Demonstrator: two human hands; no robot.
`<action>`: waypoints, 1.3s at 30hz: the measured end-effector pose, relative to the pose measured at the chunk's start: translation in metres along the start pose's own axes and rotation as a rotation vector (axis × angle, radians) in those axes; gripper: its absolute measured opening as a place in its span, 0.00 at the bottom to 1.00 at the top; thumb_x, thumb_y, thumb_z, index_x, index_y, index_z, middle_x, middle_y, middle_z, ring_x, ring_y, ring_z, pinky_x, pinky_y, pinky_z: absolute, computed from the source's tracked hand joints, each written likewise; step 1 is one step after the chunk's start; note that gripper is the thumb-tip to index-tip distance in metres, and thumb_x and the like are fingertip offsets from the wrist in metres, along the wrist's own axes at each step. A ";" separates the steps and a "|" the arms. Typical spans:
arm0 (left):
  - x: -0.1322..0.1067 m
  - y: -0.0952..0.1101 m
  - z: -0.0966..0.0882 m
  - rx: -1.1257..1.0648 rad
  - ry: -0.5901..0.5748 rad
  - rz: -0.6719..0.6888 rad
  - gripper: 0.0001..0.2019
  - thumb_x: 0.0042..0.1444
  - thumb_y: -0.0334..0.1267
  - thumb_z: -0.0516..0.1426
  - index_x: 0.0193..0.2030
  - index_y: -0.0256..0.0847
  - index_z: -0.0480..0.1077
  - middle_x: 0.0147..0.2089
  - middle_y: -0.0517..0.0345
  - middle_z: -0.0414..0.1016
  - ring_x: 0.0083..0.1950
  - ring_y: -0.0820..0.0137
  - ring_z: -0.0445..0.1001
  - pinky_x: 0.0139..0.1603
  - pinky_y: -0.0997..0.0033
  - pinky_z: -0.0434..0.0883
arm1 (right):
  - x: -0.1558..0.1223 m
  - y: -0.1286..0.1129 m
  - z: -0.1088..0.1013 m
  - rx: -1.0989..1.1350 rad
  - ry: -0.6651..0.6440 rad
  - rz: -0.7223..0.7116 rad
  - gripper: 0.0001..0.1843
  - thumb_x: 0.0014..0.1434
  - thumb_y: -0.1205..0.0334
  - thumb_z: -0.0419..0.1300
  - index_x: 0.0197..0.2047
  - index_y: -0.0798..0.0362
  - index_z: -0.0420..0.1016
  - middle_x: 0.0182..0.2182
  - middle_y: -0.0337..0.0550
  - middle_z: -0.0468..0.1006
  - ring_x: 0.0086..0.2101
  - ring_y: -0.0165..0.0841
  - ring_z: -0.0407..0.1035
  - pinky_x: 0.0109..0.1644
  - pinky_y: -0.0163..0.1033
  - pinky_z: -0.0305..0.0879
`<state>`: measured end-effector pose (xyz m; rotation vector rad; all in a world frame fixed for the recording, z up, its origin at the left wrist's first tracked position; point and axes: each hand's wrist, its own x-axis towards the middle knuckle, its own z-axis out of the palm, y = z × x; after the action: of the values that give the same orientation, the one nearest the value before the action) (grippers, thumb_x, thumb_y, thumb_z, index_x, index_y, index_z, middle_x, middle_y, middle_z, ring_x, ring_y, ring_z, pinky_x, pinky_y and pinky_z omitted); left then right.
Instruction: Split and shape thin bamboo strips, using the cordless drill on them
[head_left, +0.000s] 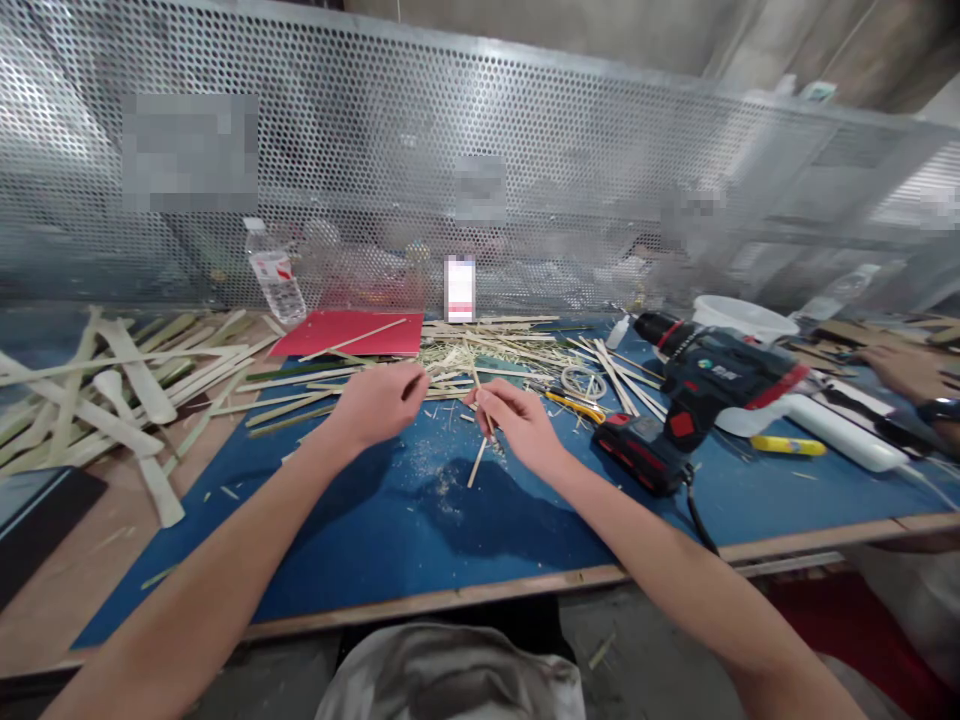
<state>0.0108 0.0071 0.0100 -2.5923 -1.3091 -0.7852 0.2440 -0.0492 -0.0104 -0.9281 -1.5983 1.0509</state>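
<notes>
My left hand (379,402) hangs curled over the blue work mat (360,530), its fingers closed toward my right hand. Nothing shows in its grip, though the curled fingers could hide something small. My right hand (517,425) pinches a thin bamboo stick (480,462), which points down toward the mat. Just beyond both hands lies a loose pile of bamboo splints and shavings (495,350). Fine bamboo dust is scattered on the mat below my hands.
To the right stand a cordless drill (697,390) and a yellow utility knife (574,405). Wide bamboo strips (112,400) lie at the left, beyond a red board (345,333). A co-worker's hand (911,372) rests at the far right. A perforated metal panel (375,130) rises behind.
</notes>
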 end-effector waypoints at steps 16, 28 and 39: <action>-0.016 0.018 0.031 -0.227 -0.233 0.338 0.10 0.67 0.41 0.58 0.50 0.43 0.77 0.48 0.51 0.80 0.47 0.64 0.79 0.48 0.67 0.74 | 0.015 0.011 -0.010 0.131 0.119 0.039 0.27 0.60 0.39 0.65 0.45 0.56 0.73 0.22 0.36 0.71 0.21 0.23 0.63 0.26 0.31 0.63; -0.009 0.048 0.012 -0.875 -0.254 -0.121 0.15 0.67 0.47 0.57 0.34 0.39 0.76 0.28 0.61 0.77 0.27 0.75 0.73 0.29 0.76 0.69 | 0.016 0.010 -0.015 0.032 0.282 -0.067 0.26 0.63 0.39 0.64 0.32 0.55 0.65 0.23 0.36 0.69 0.21 0.22 0.62 0.26 0.32 0.61; -0.001 0.014 0.014 -0.722 -0.161 -0.267 0.15 0.66 0.45 0.56 0.32 0.39 0.75 0.26 0.61 0.75 0.27 0.73 0.71 0.32 0.74 0.67 | 0.023 0.004 -0.039 0.156 0.454 -0.123 0.24 0.67 0.37 0.57 0.41 0.51 0.63 0.27 0.35 0.67 0.24 0.22 0.65 0.25 0.30 0.62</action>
<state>0.0265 0.0027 -0.0005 -3.0973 -1.6901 -1.3262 0.2769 -0.0187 -0.0009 -0.8760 -1.1644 0.7964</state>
